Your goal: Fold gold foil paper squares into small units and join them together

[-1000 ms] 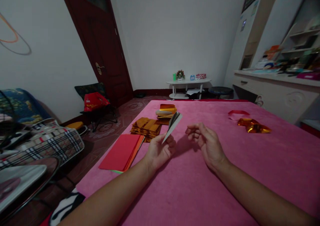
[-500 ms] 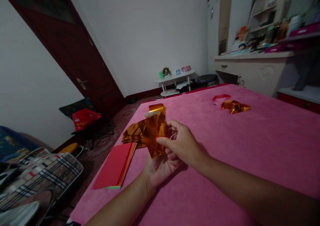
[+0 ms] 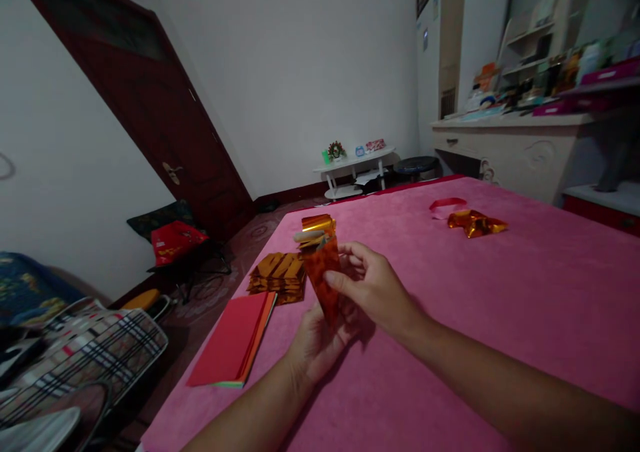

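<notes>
A shiny gold-orange foil sheet point(image 3: 323, 275), narrow and folded, is held upright between both hands. My right hand point(image 3: 367, 279) pinches its right side, with the thumb across the near face. Under it, my left hand point(image 3: 320, 345) is palm up and closed round the foil's lower end; its fingertips are partly hidden. Just left of the hands lies a stack of folded gold foil pieces point(image 3: 277, 275). A roll of gold foil point(image 3: 319, 224) sits behind the held sheet. Nearer to me is a stack of coloured paper point(image 3: 230, 339), red on top.
Crumpled gold foil point(image 3: 475, 223) and a red ribbon loop point(image 3: 447, 203) lie at the far right of the pink-covered surface point(image 3: 450, 319). Past its left edge stand a plaid-covered piece point(image 3: 90, 345) and a chair with a red bag point(image 3: 177, 242). A cluttered desk point(image 3: 505, 139) stands right.
The foil sheet, broad and spread before, is now narrower, with its left part folded over. More of the folded foil stack shows. The view has tilted slightly upward.
</notes>
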Action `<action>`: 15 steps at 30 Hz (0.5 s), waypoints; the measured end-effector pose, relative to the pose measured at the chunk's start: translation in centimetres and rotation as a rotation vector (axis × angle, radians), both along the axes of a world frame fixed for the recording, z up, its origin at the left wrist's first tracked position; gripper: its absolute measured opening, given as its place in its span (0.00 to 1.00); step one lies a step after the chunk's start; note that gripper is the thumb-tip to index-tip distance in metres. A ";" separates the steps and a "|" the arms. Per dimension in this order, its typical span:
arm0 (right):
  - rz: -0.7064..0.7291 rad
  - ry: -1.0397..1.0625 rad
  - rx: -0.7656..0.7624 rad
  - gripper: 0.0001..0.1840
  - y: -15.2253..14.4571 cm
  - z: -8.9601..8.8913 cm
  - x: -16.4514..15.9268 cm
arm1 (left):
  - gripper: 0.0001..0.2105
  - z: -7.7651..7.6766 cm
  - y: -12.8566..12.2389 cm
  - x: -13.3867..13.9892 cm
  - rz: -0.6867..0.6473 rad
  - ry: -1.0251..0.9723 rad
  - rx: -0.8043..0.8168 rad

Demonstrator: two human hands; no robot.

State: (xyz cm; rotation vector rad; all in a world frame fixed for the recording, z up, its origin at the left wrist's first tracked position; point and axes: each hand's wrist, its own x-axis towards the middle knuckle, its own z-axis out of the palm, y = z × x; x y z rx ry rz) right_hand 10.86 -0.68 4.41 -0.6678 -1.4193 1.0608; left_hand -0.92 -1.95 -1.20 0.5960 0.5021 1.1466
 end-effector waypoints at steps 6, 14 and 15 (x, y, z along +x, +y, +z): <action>0.021 -0.035 0.068 0.17 -0.2 0.6 0.4 | 0.13 -0.2 0.6 -0.5 0.161 0.220 0.156; 0.161 -0.155 0.164 0.22 -0.7 0.5 1.2 | 0.13 0.5 1.4 -1.4 0.280 0.409 0.426; 0.191 -0.173 0.186 0.23 -0.8 0.5 1.4 | 0.13 0.5 1.5 -1.6 0.301 0.427 0.440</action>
